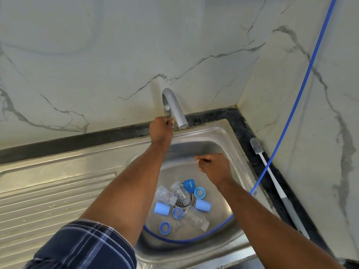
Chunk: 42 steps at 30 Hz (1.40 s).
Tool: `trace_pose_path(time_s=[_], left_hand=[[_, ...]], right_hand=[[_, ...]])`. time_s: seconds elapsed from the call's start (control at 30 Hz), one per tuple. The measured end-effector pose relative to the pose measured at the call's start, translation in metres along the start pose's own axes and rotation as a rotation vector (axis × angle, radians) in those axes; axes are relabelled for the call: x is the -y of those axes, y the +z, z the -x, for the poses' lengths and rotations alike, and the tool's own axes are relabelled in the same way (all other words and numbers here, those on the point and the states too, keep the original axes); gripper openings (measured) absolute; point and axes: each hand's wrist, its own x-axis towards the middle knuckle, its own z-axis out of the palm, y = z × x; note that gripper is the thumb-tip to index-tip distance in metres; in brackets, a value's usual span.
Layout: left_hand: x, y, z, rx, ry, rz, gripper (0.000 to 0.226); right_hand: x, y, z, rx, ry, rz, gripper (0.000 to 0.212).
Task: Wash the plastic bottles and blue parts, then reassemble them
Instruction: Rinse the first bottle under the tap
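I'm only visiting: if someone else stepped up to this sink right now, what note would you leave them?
The left hand grips the handle at the foot of the tap; no stream shows from the spout.
The right hand hangs over the sink, fingers curled, nothing seen in it.
Three clear bottles and the blue parts lie loose around the drain, all taken apart.
The brush lies on the counter to the right; a blue hose runs into the basin.
Left: wash everything, then reassemble.
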Motion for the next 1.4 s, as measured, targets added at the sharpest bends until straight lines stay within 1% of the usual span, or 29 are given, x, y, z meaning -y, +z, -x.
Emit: trace_pose_path(time_s=[0.2, 0.33, 0.47, 0.6, 0.7, 0.77, 0.83, 0.87, 0.9, 0.97, 1.1, 1.17, 1.2, 1.27, 1.33, 1.4], left_hand=[[0.0, 0.001, 0.002, -0.013, -0.01, 0.026, 0.019], [0.002, 0.001, 0.002, -0.015, 0.009, 0.019, 0.02], [0.01, -0.001, 0.002, 0.04, 0.067, 0.017, 0.019], [0.029, -0.006, 0.006, 0.087, 0.056, 0.015, 0.023], [0.061, -0.006, 0.022, 0.134, -0.006, -0.017, 0.022], [0.09, -0.001, 0.038, 0.22, -0.107, 0.034, 0.018], [0.119, 0.005, 0.053, 0.286, -0.166, 0.029, 0.025], [0.13, 0.007, 0.06, 0.317, -0.166, -0.023, 0.029], [0.139, 0.008, 0.067, 0.358, -0.164, -0.082, 0.028], [0.151, 0.009, 0.079, 0.42, -0.149, -0.185, 0.018], [0.171, 0.013, 0.09, 0.47, -0.098, -0.341, 0.018], [0.182, 0.019, 0.093, 0.507, -0.036, -0.437, 0.033], [0.185, 0.022, 0.095, 0.541, 0.012, -0.513, 0.041], [0.188, 0.031, 0.099, 0.614, 0.152, -0.708, 0.048], [0.186, 0.038, 0.103, 0.656, 0.292, -0.894, 0.046], [0.183, 0.043, 0.104, 0.665, 0.398, -1.034, 0.041]], right_hand=[[-0.002, 0.002, 0.002, 0.002, 0.004, 0.016, 0.017], [-0.005, 0.004, 0.001, 0.015, 0.009, 0.012, 0.017], [-0.011, 0.004, -0.001, 0.035, 0.032, 0.0, 0.019], [-0.016, 0.007, 0.0, 0.071, 0.085, -0.016, 0.021], [-0.021, 0.014, 0.005, 0.152, 0.095, 0.047, 0.018], [-0.026, 0.022, 0.009, 0.199, 0.114, 0.077, 0.021], [-0.033, 0.03, 0.012, 0.228, 0.135, 0.113, 0.022], [-0.037, 0.035, 0.014, 0.244, 0.139, 0.143, 0.021], [-0.041, 0.039, 0.015, 0.264, 0.141, 0.175, 0.019], [-0.049, 0.048, 0.017, 0.3, 0.144, 0.242, 0.014], [-0.067, 0.063, 0.021, 0.372, 0.186, 0.368, 0.012], [-0.071, 0.068, 0.025, 0.395, 0.215, 0.4, 0.016], [-0.072, 0.069, 0.027, 0.403, 0.229, 0.402, 0.018], [-0.074, 0.071, 0.03, 0.395, 0.271, 0.368, 0.014], [-0.079, 0.07, 0.032, 0.387, 0.321, 0.312, 0.011], [-0.083, 0.066, 0.032, 0.388, 0.371, 0.241, 0.01]])
